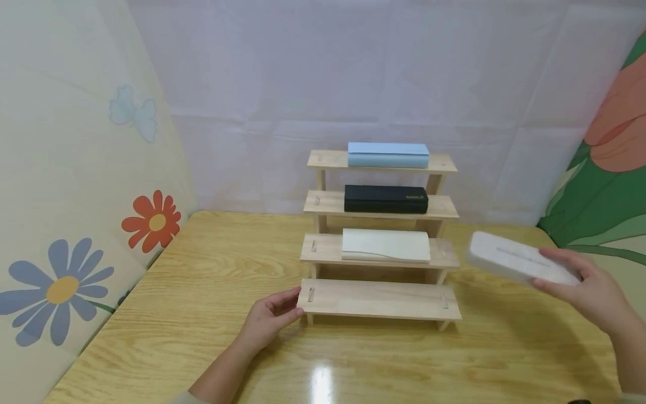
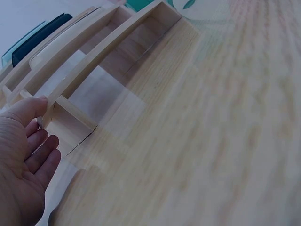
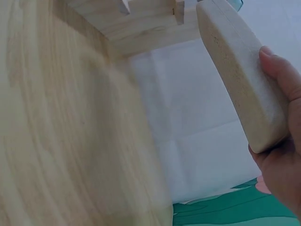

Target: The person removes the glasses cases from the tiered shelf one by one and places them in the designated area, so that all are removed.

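A stepped wooden display rack (image 1: 378, 298) with several tiers stands on the table. My left hand (image 1: 272, 317) pinches the left end of its lowest board; in the left wrist view the thumb (image 2: 29, 110) lies at the board's corner and the other fingers curl below. To the right of the rack, my right hand (image 1: 590, 286) grips one end of a white oblong case (image 1: 520, 258) with rounded edges, held up above the table and tilted. Faint grey lettering runs along the case. In the right wrist view, the thumb presses one side of the case (image 3: 244, 75).
On the rack's upper tiers lie a light blue glasses case (image 1: 387, 155), a black glasses case (image 1: 386, 200) and a cream flap-topped case (image 1: 386, 245), one per tier. The wood-grain table (image 1: 227, 252) meets a white cloth backdrop (image 1: 282, 101) and flower-printed side panels (image 1: 60, 168).
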{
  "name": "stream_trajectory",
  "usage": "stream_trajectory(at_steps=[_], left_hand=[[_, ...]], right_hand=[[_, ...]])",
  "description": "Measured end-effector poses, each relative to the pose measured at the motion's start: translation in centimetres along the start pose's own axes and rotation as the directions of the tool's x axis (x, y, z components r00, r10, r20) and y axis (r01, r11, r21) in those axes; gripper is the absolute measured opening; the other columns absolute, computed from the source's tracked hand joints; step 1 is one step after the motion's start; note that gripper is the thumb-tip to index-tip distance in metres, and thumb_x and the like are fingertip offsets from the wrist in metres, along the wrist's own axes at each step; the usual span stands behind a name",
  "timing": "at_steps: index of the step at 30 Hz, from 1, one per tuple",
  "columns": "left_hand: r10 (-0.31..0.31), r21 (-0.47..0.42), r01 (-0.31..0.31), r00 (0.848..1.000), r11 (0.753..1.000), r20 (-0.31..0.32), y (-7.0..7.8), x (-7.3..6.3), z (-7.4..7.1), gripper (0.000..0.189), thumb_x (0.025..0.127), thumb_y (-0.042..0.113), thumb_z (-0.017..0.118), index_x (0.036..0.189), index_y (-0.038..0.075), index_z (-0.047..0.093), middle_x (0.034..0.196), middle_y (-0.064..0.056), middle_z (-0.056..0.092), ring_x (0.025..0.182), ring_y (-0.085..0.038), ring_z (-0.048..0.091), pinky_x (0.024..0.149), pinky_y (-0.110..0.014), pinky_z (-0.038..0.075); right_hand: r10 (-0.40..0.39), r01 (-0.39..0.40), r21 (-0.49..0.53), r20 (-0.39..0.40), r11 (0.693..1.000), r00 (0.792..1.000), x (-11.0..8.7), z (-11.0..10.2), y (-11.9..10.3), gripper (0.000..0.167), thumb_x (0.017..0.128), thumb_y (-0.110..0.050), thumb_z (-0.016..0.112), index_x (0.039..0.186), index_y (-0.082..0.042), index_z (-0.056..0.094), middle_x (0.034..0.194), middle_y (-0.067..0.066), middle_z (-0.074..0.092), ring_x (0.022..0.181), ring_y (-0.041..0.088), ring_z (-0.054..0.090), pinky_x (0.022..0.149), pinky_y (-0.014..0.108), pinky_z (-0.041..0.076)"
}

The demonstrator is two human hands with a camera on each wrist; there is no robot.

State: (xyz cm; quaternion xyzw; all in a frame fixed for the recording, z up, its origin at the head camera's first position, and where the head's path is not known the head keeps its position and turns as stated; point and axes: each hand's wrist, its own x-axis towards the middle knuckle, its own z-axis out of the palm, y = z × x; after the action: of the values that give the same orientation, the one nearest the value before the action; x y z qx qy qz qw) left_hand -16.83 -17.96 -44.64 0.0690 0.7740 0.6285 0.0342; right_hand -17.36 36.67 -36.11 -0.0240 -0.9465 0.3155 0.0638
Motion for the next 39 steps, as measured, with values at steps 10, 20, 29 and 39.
stream_trajectory(at_steps=[10,20,29,39], left_hand=[[0.006,0.004,-0.006,1.0,1.0,-0.002,0.0,-0.1,-0.1,0.05,0.085,0.005,0.073,0.13,-0.008,0.056,0.129,-0.027,0.061,0.113,-0.025,0.065,0.093,-0.019,0.053],[0.003,-0.004,-0.003,1.0,1.0,-0.007,0.0,-0.1,-0.1,0.05,0.085,0.005,0.074,0.13,-0.008,0.056,0.13,-0.026,0.061,0.115,-0.027,0.064,0.094,-0.02,0.054],[0.0,0.002,0.0,1.0,1.0,-0.007,-0.2,-0.1,-0.1,0.05,0.085,0.005,0.074,0.13,-0.008,0.056,0.13,-0.026,0.061,0.114,-0.026,0.064,0.093,-0.019,0.054],[-0.004,-0.003,0.004,1.0,1.0,-0.004,0.0,-0.1,0.0,0.05,0.085,0.005,0.074,0.13,-0.007,0.056,0.13,-0.026,0.061,0.114,-0.026,0.064,0.092,-0.017,0.053]], right_hand=[[0.037,-0.037,0.012,0.006,0.999,0.999,-0.3,0.9,2.4,0.084,0.09,-0.042,0.069,0.15,0.001,0.03,0.149,0.039,0.026,0.12,0.054,0.034,0.08,0.058,0.041],[0.06,-0.059,0.077,-0.005,0.995,0.998,-0.4,1.6,4.2,0.08,0.092,-0.037,0.068,0.149,0.003,0.029,0.152,0.042,0.016,0.131,0.064,0.021,0.097,0.076,0.025],[0.069,-0.069,0.099,0.006,0.993,0.998,-0.1,3.1,5.3,0.079,0.091,-0.036,0.068,0.145,0.009,0.032,0.147,0.042,0.027,0.126,0.06,0.029,0.096,0.074,0.029],[0.106,-0.112,0.079,0.072,0.991,0.992,0.3,4.0,5.9,0.082,0.093,-0.043,0.065,0.148,0.006,0.029,0.149,0.042,0.022,0.128,0.064,0.023,0.099,0.077,0.022]])
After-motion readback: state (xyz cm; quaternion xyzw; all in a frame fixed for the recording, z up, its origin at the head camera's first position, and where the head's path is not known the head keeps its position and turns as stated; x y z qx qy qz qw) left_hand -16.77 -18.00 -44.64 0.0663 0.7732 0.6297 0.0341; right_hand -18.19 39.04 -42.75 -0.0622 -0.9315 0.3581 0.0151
